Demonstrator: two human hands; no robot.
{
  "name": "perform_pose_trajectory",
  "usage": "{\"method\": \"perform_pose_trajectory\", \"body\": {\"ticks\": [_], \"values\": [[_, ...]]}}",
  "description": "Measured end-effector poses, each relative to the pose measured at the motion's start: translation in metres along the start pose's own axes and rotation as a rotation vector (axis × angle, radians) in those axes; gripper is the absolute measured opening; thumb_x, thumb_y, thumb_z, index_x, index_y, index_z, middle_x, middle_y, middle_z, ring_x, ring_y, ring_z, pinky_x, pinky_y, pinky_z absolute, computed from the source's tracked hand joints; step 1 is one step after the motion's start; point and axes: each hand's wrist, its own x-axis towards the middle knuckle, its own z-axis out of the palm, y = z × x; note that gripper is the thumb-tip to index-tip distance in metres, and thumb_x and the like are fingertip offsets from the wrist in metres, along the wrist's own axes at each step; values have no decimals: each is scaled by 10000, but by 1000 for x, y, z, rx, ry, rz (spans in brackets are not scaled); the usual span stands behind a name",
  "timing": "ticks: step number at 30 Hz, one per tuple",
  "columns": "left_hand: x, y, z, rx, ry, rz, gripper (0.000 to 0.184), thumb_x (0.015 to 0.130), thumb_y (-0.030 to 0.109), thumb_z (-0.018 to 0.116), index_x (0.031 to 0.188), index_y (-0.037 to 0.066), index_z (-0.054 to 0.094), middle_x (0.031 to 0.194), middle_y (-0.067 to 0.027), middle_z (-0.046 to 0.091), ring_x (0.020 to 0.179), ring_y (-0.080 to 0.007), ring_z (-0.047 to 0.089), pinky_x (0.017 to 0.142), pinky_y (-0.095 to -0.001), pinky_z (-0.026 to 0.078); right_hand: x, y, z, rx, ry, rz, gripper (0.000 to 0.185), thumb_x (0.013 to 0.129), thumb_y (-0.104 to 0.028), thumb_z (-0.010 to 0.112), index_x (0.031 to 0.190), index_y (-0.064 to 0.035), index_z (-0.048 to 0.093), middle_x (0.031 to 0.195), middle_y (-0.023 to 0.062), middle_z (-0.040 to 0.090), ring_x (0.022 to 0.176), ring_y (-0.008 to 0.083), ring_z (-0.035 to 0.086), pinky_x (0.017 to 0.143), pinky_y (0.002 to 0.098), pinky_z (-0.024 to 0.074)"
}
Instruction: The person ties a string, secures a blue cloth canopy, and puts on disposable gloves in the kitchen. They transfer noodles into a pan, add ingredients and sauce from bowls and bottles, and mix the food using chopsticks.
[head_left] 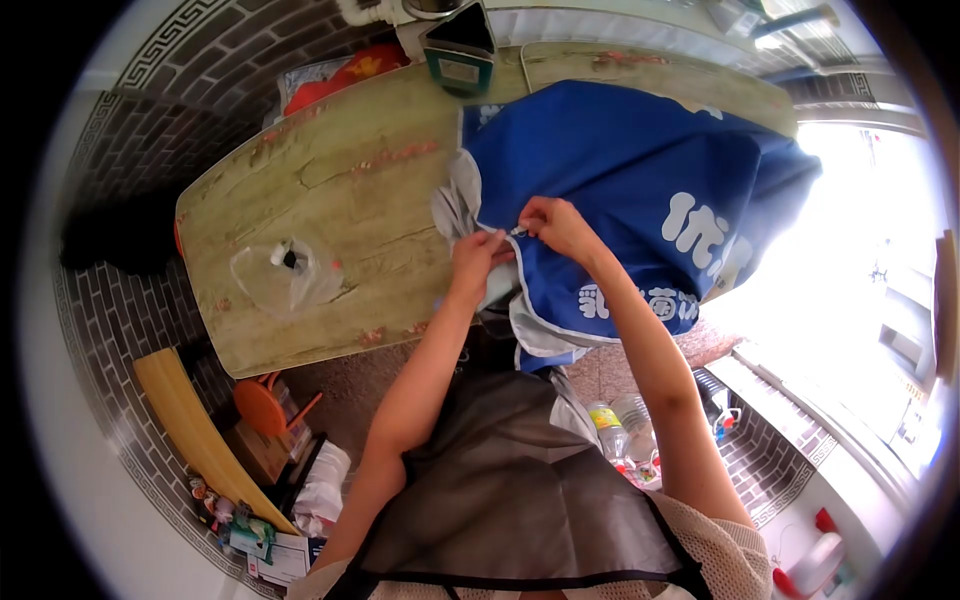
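Note:
A large blue printed cloth [600,150] with white lettering and a pale grey underside is draped over the table's right part and hangs past its front edge. At its left edge my left hand [478,262] grips the border, fingers closed on it. Just to the right, my right hand [558,226] is closed in a pinch over the blue side. Between the fingertips of both hands shows a small shiny piece [517,231] at the border; its kind is too small to make out.
On the green-brown table [390,215] lies a clear plastic bag [310,280] with a small dark-and-white item. A dark green box [460,62] stands at the back. Below are an orange stool [262,405] and plastic bottles [608,430]. A bright opening lies to the right.

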Motion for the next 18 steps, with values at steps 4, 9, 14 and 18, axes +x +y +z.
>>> {"method": "perform_pose_trajectory", "body": {"ticks": [4, 9, 14, 18], "values": [[-4, 2, 3, -33, -24, 19, 193, 894, 142, 609, 913, -50, 611, 910, -117, 633, 850, -198, 621, 787, -316, 524, -2, -5, -1, -18, 6, -26, 79, 817, -19, 588, 875, 24, 621, 685, 81, 622, 655, 146, 591, 628, 284, 471], [-7, -1, 2, -55, -53, 22, 190, 899, 135, 600, 935, -52, 615, 923, -116, 637, 872, -191, 621, 807, -306, 512, -4, -5, 1, -16, 6, -21, 79, 819, -23, 592, 877, 24, 617, 700, 84, 625, 656, 145, 590, 627, 280, 467], [-3, -3, -1, -64, -82, 35, 174, 902, 133, 595, 917, -38, 622, 913, -100, 647, 841, -180, 638, 756, -287, 536, -21, -18, -2, 52, 83, 31, 102, 800, -54, 623, 875, 15, 626, 713, 124, 645, 670, 194, 627, 650, 310, 483], [-9, 4, -1, -112, -144, 32, 214, 915, 173, 582, 959, -33, 617, 921, -90, 644, 848, -177, 632, 766, -286, 524, -56, -42, 7, 52, 126, 72, 126, 808, -87, 637, 883, 13, 622, 724, 128, 651, 681, 213, 635, 647, 313, 484]]}}
